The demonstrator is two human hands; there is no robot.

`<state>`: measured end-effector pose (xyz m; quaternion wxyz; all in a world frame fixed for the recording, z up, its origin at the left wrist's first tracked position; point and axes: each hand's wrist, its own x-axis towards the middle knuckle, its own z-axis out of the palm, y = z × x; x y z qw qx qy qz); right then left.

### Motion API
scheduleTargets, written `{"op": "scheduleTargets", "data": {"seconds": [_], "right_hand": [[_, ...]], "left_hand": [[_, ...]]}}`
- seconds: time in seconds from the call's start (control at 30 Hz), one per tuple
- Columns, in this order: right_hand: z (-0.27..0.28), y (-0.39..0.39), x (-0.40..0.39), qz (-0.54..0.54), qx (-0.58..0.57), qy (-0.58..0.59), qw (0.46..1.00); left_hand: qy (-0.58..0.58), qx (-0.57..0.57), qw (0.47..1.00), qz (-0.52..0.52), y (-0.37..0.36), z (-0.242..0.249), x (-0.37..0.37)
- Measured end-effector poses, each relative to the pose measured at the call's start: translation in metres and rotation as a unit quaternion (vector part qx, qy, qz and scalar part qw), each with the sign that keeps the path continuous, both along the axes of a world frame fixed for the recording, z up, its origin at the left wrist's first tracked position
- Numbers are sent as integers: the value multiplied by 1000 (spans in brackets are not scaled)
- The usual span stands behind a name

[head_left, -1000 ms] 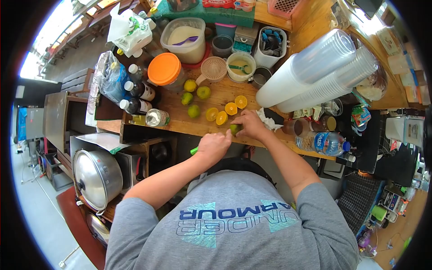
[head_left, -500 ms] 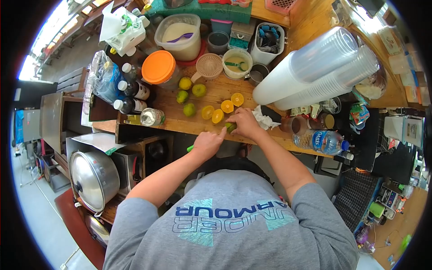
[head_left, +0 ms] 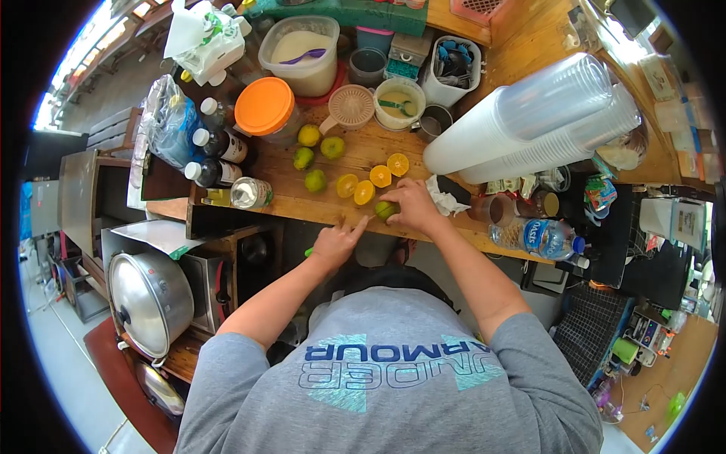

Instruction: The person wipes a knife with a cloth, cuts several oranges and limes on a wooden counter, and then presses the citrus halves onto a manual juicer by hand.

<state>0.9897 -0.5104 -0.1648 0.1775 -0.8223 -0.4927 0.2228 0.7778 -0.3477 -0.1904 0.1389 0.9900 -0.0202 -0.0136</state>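
My right hand (head_left: 412, 203) is closed on a green-skinned orange (head_left: 386, 209) near the table's front edge. My left hand (head_left: 337, 244) is just left of it, fingers curled round a green-handled knife (head_left: 308, 252) with the index finger stretched out. Only the handle's end shows; I cannot make out the blade. Behind the hands, cut orange halves (head_left: 364, 192) lie with their orange flesh up. Several whole green-yellow oranges (head_left: 315, 180) sit farther left. A crumpled white tissue (head_left: 446, 197) lies right of my right hand.
Behind the fruit stand a citrus juicer (head_left: 351, 107), a tub with a green spoon (head_left: 398, 106) and an orange-lidded jar (head_left: 265, 107). Tall stacks of plastic cups (head_left: 514, 113) lean at right, near a water bottle (head_left: 538, 238). Dark bottles (head_left: 214, 174) line the left.
My left hand has drawn back slightly toward me and left, away from the orange. More of the orange shows in my right hand. The view has shifted slightly.
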Motion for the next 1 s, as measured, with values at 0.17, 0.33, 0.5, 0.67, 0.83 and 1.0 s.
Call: {"op": "scheduleTargets", "data": {"seconds": [0.17, 0.33, 0.5, 0.67, 0.83, 1.0], "right_hand": [[-8, -21, -25, -139, 59, -43, 988], [-3, -13, -52, -279, -23, 2, 960], [-6, -24, -62, -332, 2, -5, 943], [-6, -49, -62, -342, 54, 35, 938], [-5, -48, -57, -317, 87, -9, 944], [33, 20, -54, -218, 176, -62, 958]], "left_hand": [[15, 13, 1000, 0, 4, 2, -18], [28, 27, 999, 10, -6, 6, -7], [5, 26, 999, 19, -10, 6, 6], [6, -22, 999, 24, 14, 27, -27], [-43, -94, 992, 69, 36, 55, -54], [-118, -125, 966, 192, 65, 54, -89]]}}
